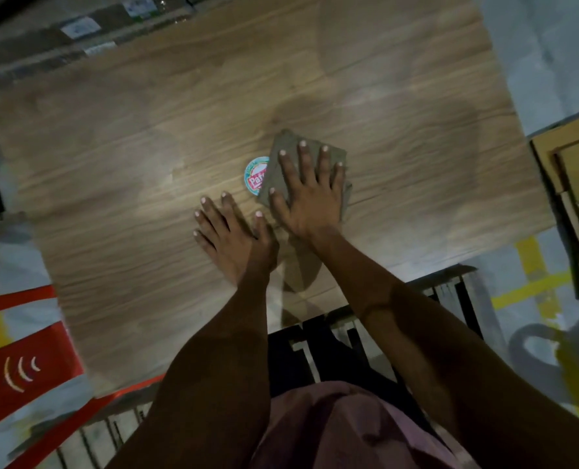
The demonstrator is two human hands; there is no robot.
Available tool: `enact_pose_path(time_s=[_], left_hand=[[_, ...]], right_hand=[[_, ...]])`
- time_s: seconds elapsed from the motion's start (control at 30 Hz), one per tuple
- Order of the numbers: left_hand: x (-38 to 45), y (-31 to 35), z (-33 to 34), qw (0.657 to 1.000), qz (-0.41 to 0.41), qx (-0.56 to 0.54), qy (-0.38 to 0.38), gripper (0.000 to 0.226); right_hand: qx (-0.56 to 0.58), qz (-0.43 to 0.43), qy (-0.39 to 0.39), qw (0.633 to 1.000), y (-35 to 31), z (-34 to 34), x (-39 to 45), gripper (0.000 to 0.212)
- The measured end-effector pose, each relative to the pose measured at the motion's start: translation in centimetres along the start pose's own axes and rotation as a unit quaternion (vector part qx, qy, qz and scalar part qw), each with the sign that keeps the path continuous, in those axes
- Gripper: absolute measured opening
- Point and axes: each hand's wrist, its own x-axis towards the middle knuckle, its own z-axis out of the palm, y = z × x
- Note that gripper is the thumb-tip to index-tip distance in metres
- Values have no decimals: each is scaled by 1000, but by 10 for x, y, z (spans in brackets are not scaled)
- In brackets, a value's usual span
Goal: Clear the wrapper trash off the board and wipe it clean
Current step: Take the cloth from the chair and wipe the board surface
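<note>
Cloth under flat R hand | L hand flat on board

Grey floor, yellow lines

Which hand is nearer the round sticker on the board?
Right. The right hand presses the cloth overlapping the sticker; the left hand lies flat, below it.

Folded grey cloth lies flat on wood-grain board (overlapping round sticker).
</note>
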Motion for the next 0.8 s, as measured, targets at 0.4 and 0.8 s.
enact_pose_path(time_s=[0.4,0.8], left_hand=[[0,4,-3,1000,-7,6,-5,74],[2,2,-1,1000,-10,4,0,74]], right_hand=[[-5,34,6,999,4,-4,35,77],[4,194,31,980,0,-4,75,76]])
